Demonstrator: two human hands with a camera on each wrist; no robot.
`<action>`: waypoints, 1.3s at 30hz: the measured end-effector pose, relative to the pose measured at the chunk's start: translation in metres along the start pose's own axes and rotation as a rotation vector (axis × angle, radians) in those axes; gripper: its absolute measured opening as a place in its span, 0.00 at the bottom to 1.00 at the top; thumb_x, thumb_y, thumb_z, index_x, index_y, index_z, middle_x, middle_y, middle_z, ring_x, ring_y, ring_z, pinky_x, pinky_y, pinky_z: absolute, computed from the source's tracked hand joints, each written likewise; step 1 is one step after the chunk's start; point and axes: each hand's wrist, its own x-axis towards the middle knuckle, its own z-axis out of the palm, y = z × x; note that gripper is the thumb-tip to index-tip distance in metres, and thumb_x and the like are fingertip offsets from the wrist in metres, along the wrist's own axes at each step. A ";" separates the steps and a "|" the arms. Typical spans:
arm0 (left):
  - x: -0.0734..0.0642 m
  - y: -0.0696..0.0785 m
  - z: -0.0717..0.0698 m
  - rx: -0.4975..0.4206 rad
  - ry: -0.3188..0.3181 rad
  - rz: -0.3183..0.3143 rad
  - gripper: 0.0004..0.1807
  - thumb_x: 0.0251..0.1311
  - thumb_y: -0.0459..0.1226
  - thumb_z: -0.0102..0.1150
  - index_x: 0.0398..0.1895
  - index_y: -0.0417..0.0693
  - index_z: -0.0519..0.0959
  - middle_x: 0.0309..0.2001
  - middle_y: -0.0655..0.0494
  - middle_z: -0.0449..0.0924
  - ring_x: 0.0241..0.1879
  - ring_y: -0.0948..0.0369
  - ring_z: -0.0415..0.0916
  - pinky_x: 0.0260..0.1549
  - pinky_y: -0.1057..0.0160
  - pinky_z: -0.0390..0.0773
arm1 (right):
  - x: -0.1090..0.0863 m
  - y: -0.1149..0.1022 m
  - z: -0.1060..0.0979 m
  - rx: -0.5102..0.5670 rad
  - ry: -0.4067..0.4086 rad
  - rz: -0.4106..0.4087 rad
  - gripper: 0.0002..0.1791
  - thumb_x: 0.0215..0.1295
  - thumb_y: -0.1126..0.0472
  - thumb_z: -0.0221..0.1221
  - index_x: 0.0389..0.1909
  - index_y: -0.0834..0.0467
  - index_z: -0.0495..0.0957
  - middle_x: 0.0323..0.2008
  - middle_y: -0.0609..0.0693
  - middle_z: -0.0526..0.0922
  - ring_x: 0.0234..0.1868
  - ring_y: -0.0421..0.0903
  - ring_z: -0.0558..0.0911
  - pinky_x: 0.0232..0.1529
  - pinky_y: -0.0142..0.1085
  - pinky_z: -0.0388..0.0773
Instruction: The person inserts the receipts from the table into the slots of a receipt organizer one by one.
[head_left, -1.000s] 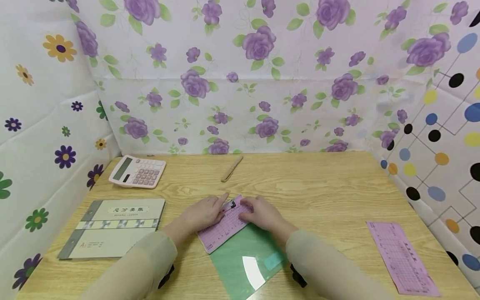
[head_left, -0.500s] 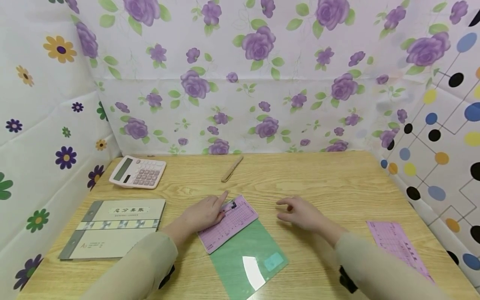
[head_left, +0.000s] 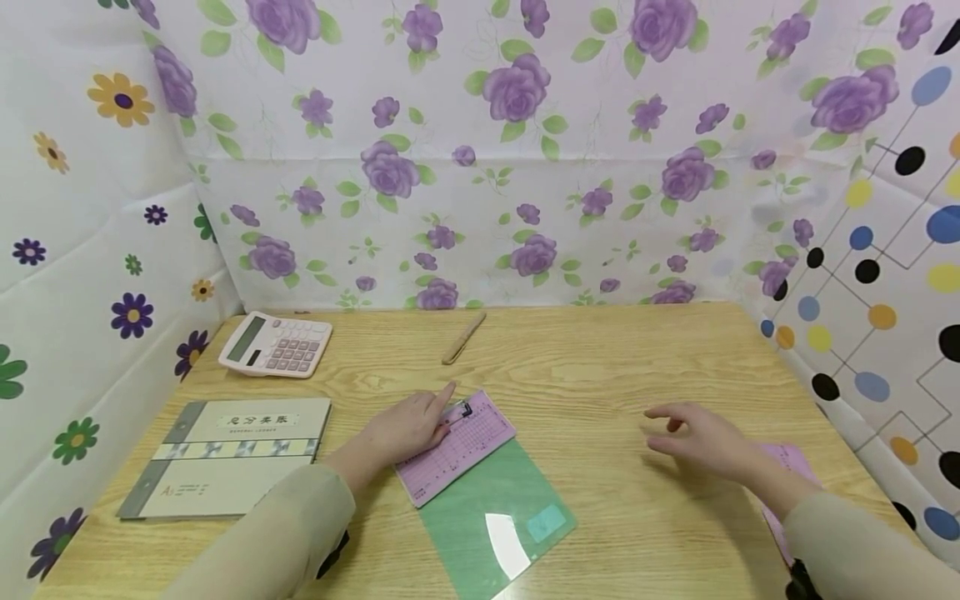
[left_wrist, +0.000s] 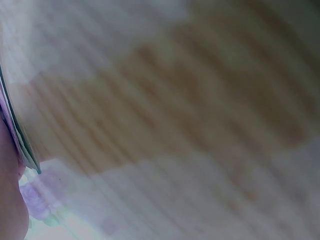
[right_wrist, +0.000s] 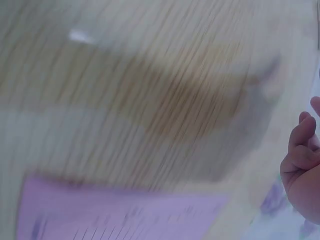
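Observation:
My left hand [head_left: 407, 423] grips the upper left edge of a green see-through clipboard [head_left: 480, 500], thumb on top near the black clip [head_left: 466, 408]. A pink printed form [head_left: 457, 446] lies across the board's upper part, under the clip. Seen edge-on in the left wrist view, the clipboard [left_wrist: 27, 155] shows beside part of the hand; most fingers are hidden. My right hand [head_left: 701, 437] hovers over the table at right, fingers loosely bent and holding nothing. Beneath its forearm lies a second pink form [head_left: 787, 458], partly covered by the arm, also visible as a pink sheet [right_wrist: 120, 210] in the right wrist view.
A cream ledger book [head_left: 232, 458] lies at left, with a pink-and-white calculator [head_left: 276, 344] behind it. Farther back on the wooden table [head_left: 600, 358] is a slim beige pen-like item [head_left: 464, 337]. Patterned cloth walls [head_left: 525, 217] enclose the back and sides.
My right hand has let go of the pink form on the clipboard and moved right, toward the second form. The left hand and clipboard have stayed in place.

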 end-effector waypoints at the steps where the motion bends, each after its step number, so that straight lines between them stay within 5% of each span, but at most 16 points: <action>1: 0.000 0.000 0.000 0.004 -0.002 0.000 0.38 0.67 0.43 0.50 0.71 0.34 0.48 0.39 0.49 0.72 0.40 0.57 0.73 0.46 0.58 0.75 | -0.004 0.004 -0.003 -0.002 -0.001 0.006 0.30 0.60 0.45 0.60 0.59 0.58 0.72 0.44 0.57 0.77 0.42 0.53 0.77 0.36 0.47 0.75; 19: -0.001 -0.003 -0.006 -0.022 0.016 -0.012 0.38 0.65 0.42 0.52 0.71 0.35 0.48 0.39 0.50 0.73 0.39 0.57 0.73 0.46 0.58 0.75 | -0.047 0.084 -0.037 -0.034 -0.056 0.087 0.32 0.57 0.48 0.64 0.57 0.64 0.72 0.40 0.56 0.76 0.37 0.48 0.74 0.30 0.39 0.72; 25: 0.000 -0.001 -0.004 -0.005 -0.013 -0.020 0.38 0.66 0.44 0.50 0.72 0.37 0.47 0.41 0.49 0.72 0.41 0.57 0.73 0.48 0.58 0.75 | -0.054 0.103 -0.036 -0.053 -0.064 0.127 0.33 0.55 0.48 0.65 0.57 0.62 0.72 0.41 0.54 0.78 0.41 0.54 0.77 0.36 0.45 0.75; 39: -0.001 0.001 0.001 -0.001 -0.009 -0.024 0.37 0.68 0.45 0.48 0.72 0.38 0.46 0.43 0.49 0.72 0.44 0.55 0.73 0.50 0.57 0.73 | -0.027 0.075 -0.014 -0.018 -0.003 0.053 0.33 0.57 0.46 0.63 0.59 0.61 0.71 0.47 0.53 0.78 0.51 0.58 0.75 0.49 0.57 0.70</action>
